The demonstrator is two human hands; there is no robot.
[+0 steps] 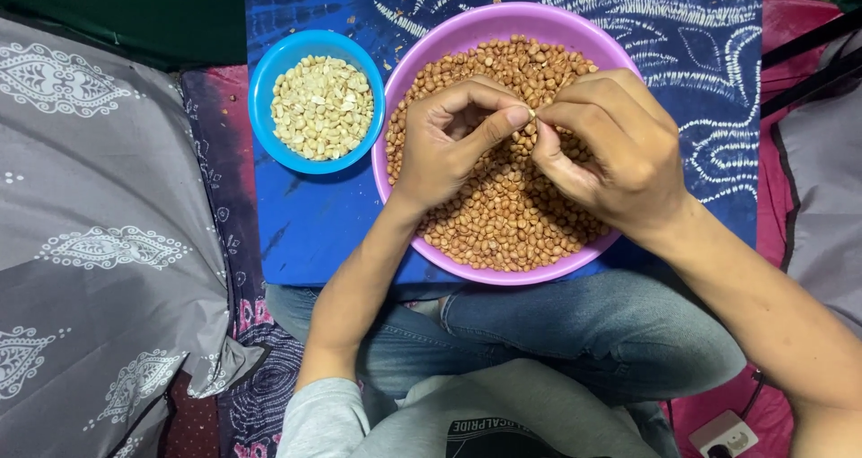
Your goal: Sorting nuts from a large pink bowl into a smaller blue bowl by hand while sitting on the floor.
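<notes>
A large purple bowl (pixel 503 20) full of brown-skinned peanuts (pixel 503 220) sits on a blue patterned cloth in front of me. Over it, my left hand (pixel 449 144) and my right hand (pixel 615 153) meet, fingertips pinching a single peanut (pixel 532 114) between them. To the left stands a smaller blue bowl (pixel 269 72) holding pale peeled peanuts (pixel 321 106).
The blue patterned cloth (pixel 305 224) covers a low surface above my crossed legs in jeans. A grey pillow with white ornaments (pixel 90 242) lies at the left. Grey fabric and red cloth are at the right, and a white power socket (pixel 725 435) lies at bottom right.
</notes>
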